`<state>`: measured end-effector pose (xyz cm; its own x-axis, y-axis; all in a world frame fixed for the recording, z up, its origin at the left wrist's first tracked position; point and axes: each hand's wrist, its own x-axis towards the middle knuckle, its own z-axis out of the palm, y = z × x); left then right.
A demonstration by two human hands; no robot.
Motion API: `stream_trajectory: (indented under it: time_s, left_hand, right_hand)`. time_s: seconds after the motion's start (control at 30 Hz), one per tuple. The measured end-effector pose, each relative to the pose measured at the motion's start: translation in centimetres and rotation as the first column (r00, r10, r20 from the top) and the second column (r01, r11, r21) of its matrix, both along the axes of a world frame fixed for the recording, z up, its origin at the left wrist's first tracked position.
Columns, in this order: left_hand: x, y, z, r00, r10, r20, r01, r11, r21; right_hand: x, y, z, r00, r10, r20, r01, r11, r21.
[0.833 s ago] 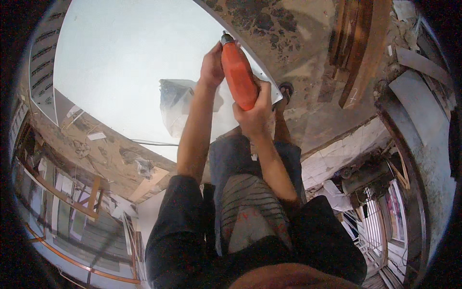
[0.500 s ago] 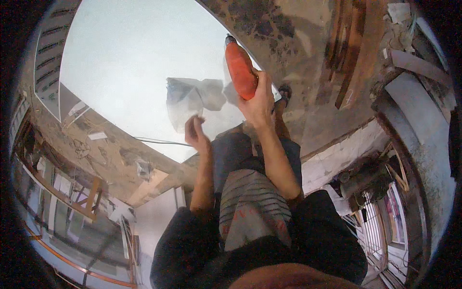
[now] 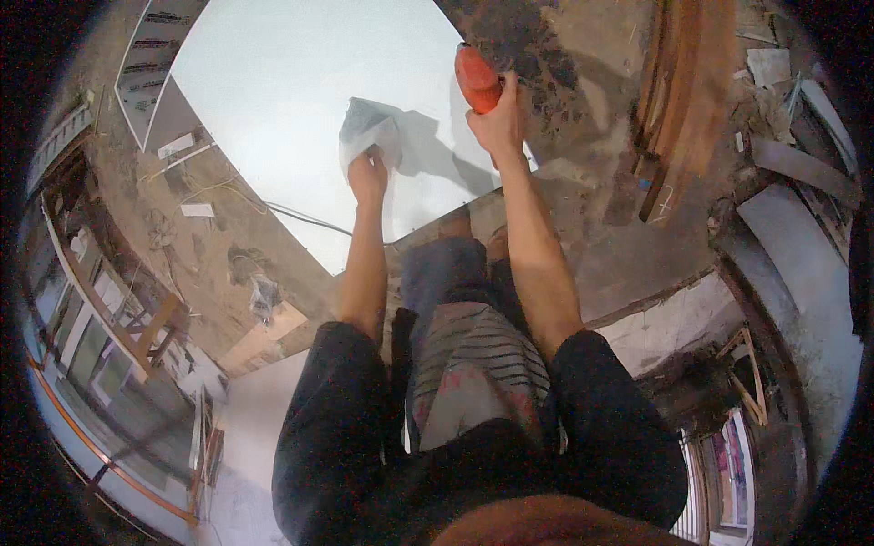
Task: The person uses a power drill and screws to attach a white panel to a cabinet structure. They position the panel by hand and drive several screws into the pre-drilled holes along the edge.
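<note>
A translucent plastic bag (image 3: pixel 371 123) stands crumpled above a large white panel (image 3: pixel 273 82). At its near end, my left hand (image 3: pixel 367 175) is closed on the bag's edge, the fingertips partly hidden by the film. My right hand (image 3: pixel 499 127) is wrapped round an orange-red power drill (image 3: pixel 478 80), held over the panel's right edge with its dark nose pointing away from me. Most of the drill's grip is hidden in the palm.
A thin dark cable (image 3: pixel 305 218) crosses the panel's near left side. Long brown boards (image 3: pixel 683 100) lie on the dirty floor at right. Beyond them are sheet-metal scraps (image 3: pixel 792 227). A plywood piece (image 3: pixel 264 338) lies at lower left, with a printed panel (image 3: pixel 150 64) at far left.
My left hand has reached forward and taken hold of the plastic bag. The drill in my right hand has moved away from me and to the right. The whole view has shifted.
</note>
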<state>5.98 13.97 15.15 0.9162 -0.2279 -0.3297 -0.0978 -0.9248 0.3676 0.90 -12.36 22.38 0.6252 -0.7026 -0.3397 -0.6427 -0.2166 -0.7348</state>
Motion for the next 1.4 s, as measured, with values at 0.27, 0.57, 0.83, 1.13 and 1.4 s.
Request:
stream_trajectory:
  time_s: [0.27,0.57,0.83,1.13,1.4]
  left_hand:
    - [1.3,1.3,-0.8,0.975,0.083,0.208,-0.143,0.945,0.294]
    - [2.5,-0.1,-3.7,0.950,0.261,0.171,-0.302,0.906,0.297]
    - [1.0,-1.3,-3.7,0.977,0.154,0.151,-0.181,0.966,0.185]
    - [0.8,3.4,-4.7,0.965,0.226,0.130,-0.256,0.918,0.304]
    - [-3.5,-9.1,6.8,0.408,0.912,-0.030,-0.689,0.287,-0.665]
  right_hand:
    - [-8.4,-1.9,3.4,0.967,-0.173,0.189,0.101,0.936,0.338]
    - [-17.6,-5.7,10.7,0.891,-0.414,0.188,0.231,0.769,0.596]
    - [-18.8,-11.3,14.6,0.923,-0.346,0.170,0.221,0.836,0.501]
    - [-17.1,-15.1,20.2,0.951,-0.281,0.128,0.079,0.622,0.779]
    - [-15.3,-20.5,23.5,0.986,0.000,0.166,-0.148,0.452,0.880]
